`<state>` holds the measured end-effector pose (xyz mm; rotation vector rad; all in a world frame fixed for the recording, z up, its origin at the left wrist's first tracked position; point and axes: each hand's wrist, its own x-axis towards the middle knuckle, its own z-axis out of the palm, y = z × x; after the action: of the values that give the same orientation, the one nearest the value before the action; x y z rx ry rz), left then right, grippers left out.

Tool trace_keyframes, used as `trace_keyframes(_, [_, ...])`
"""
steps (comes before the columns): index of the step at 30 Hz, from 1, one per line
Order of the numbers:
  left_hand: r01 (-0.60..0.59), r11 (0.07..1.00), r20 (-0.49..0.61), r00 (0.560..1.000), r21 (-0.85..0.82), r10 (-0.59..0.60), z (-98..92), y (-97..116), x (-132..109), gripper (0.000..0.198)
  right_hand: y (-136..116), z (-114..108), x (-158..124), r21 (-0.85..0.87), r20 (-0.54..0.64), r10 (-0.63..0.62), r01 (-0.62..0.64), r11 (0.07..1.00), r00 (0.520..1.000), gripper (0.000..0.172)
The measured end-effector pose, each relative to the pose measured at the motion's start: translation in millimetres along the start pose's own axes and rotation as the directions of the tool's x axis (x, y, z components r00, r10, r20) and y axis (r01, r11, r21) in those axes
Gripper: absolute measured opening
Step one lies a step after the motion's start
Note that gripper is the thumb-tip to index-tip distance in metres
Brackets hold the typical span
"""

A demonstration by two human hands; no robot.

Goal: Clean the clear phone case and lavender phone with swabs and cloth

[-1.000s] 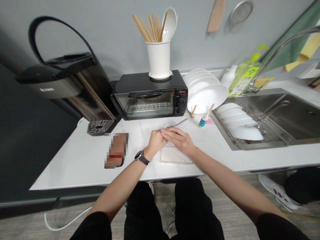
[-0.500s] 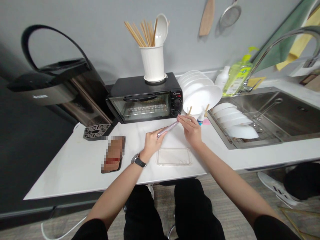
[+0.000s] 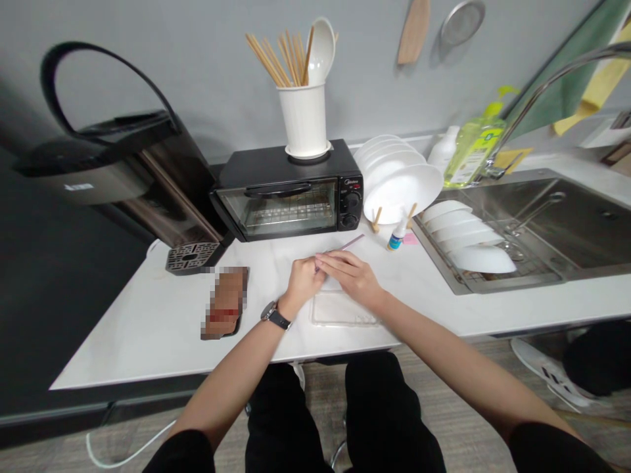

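My left hand (image 3: 304, 281), with a watch on its wrist, is closed around a slim lavender-edged phone (image 3: 353, 242), seen nearly edge-on with its far end pointing up and right. The fingers of my right hand (image 3: 352, 276) are stretched out over the phone's near end, against my left fingers; their undersides are hidden. Just below both hands, a clear phone case (image 3: 340, 310) lies on the white counter (image 3: 162, 335), partly covered by my right hand and forearm. A second phone (image 3: 225, 303), its surface pixelated, lies left of my left wrist.
Behind my hands stands a black toaster oven (image 3: 290, 203) bearing a white chopstick holder (image 3: 303, 121). A small blue-labelled bottle (image 3: 396, 236) stands near racked plates (image 3: 401, 190). Right is a sink (image 3: 566, 223) with bowls (image 3: 480, 257); left, a dark drink dispenser (image 3: 162, 177). A shoe (image 3: 545, 368) shows below.
My right hand has slid from the phone's far end down to its near end, by my left fingers. The phone has tilted more edge-on. The view has shifted slightly.
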<state>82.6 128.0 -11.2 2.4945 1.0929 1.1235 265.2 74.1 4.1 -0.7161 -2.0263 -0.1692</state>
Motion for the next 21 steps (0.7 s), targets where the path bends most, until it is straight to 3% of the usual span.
trace_keyframes(5, [-0.023, 0.997, -0.026, 0.999, -0.067, 0.022, -5.0, 6.7, 1.6, 0.027, 14.6, -7.9, -5.0, -0.006, -0.018, 0.025, -0.025, 1.000, 1.000, 0.065])
trace_keyframes(12, [-0.002, 0.977, -0.079, 0.997, -0.213, -0.015, -15.6, 17.5, 3.3, 0.027, 42.3, -24.2, -7.6, -0.143, -0.200, 0.195, -0.225, 0.964, 0.960, 0.051])
trace_keyframes(18, [0.042, 0.974, -0.065, 0.996, -0.221, -0.057, -15.3, 18.3, 3.1, 0.027, 44.0, -27.8, -6.0, -0.202, -0.236, 0.250, -0.299, 0.933, 0.939, 0.044])
trace_keyframes(21, [0.044, 0.974, -0.060, 0.996, -0.224, -0.059, -14.9, 20.7, 4.6, 0.026, 37.7, -24.2, -5.6, -0.212, -0.230, 0.222, -0.272, 0.939, 0.948, 0.047])
